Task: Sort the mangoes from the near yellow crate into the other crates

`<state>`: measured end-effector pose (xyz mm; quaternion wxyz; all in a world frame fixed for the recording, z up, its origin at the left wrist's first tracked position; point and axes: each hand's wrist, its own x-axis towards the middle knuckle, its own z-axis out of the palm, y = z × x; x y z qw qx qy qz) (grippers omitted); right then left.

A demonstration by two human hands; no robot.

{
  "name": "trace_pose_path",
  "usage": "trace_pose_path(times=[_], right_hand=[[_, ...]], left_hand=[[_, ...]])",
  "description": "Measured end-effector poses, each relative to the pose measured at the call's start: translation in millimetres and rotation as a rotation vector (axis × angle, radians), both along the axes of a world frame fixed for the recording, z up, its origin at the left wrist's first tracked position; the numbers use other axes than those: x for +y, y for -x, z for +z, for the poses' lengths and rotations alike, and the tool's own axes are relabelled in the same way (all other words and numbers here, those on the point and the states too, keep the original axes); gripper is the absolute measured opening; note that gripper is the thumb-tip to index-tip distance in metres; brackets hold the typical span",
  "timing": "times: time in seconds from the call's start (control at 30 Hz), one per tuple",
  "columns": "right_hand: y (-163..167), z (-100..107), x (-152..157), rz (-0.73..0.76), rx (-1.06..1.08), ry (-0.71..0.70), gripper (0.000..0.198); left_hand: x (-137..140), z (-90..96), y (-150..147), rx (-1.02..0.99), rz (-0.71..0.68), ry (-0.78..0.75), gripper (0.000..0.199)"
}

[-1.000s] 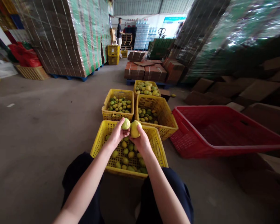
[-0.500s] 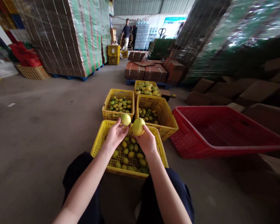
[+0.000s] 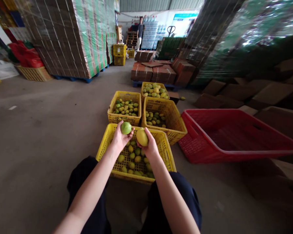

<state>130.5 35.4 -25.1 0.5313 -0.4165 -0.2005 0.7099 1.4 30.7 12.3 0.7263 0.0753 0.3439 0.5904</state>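
Observation:
In the head view, my left hand [image 3: 120,138] is closed around a green lemon [image 3: 126,128], its greener side facing up. My right hand [image 3: 150,146] grips a larger yellow lemon [image 3: 142,136], close beside the first but apart from it. Both hands are above the near yellow crate [image 3: 103,143], which stands on the floor in front of my knees. Loose yellow-green lemons [image 3: 137,159] lie scattered over its slotted bottom, some hidden by my forearms and hands.
Just beyond are a left yellow crate [image 3: 124,119], a right yellow crate [image 3: 177,133] and a far yellow crate [image 3: 143,94], all with lemons inside. A large red crate [image 3: 197,156] stands at right. Flat cardboard bundles [image 3: 151,72] and wrapped pallet stacks [image 3: 95,39] lie beyond. A person [image 3: 140,32] stands far back.
The lemon in my left hand has turned from its yellowish side to its green side and moved slightly left. The yellow lemon has tilted and lowered a little. The distant person has moved right.

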Motion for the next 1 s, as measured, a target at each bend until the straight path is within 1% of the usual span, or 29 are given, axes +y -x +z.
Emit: trace_pose_path(times=[0.07,0.17,0.23,0.37,0.47,0.57,0.7,0.8,0.9,1.0], right_hand=[[-0.3,-2.6,2.0,-0.018,0.012,0.051,0.03],[0.4,-4.3,3.6,-0.037,0.028,0.07,0.03],[1.5,-3.5,3.4,-0.053,0.017,0.061,0.03],[3.1,-0.2,1.1,-0.045,0.017,0.045,0.032],[3.5,0.8,-1.1,-0.025,0.064,-0.014,0.033],[4.0,-0.8,-3.3,-0.021,0.076,-0.093,0.032],[4.1,-5.0,-5.5,-0.002,-0.012,-0.225,0.033],[4.3,-5.2,-7.1,-0.023,-0.05,-0.288,0.031],[5.9,-1.6,-8.5,-0.064,-0.021,-0.264,0.03],[7.9,2.5,-8.5,-0.105,0.081,-0.158,0.027]], left_hand=[[2.0,-4.5,-1.0,0.043,0.014,0.041,0.03],[3.2,-8.8,-1.8,0.083,0.014,0.03,0.028],[2.4,-8.1,-1.3,0.072,0.005,0.009,0.027],[0.0,-1.9,1.2,0.046,-0.01,0.043,0.033],[-0.9,-0.9,2.8,0.078,-0.089,-0.031,0.038],[-1.6,-4.0,3.9,0.11,-0.156,-0.107,0.037],[-2.7,-6.4,4.8,0.141,-0.156,-0.107,0.038],[-2.8,-5.1,5.0,0.154,-0.169,-0.089,0.037],[-1.9,-3.7,5.3,0.138,-0.213,-0.048,0.036],[-0.8,-4.2,5.6,0.102,-0.25,0.015,0.037]])
